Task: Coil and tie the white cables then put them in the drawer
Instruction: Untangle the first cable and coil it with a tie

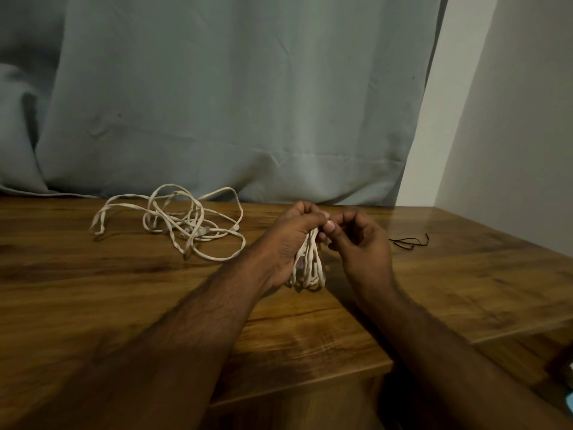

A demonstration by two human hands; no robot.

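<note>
A loose tangle of white cable (183,223) sprawls on the wooden table (93,290) at about ten o'clock from the hands, untouched, its loops running mostly left to right and its connector ends buried in the middle. The left hand (293,240) curls its fingers round a coiled white cable bundle (307,268), gripping the top; the bundle's long axis runs from twelve to six o'clock, its lower loops hanging toward the tabletop (whether they touch it is hard to tell). The upper loops are hidden inside the fist. The right hand (361,240), at three o'clock from the bundle, has its fingers curled in narrowly, thumb tip meeting the left thumb; what it pinches cannot be made out. Farther out at three o'clock lies a thin dark tie (409,242).
</note>
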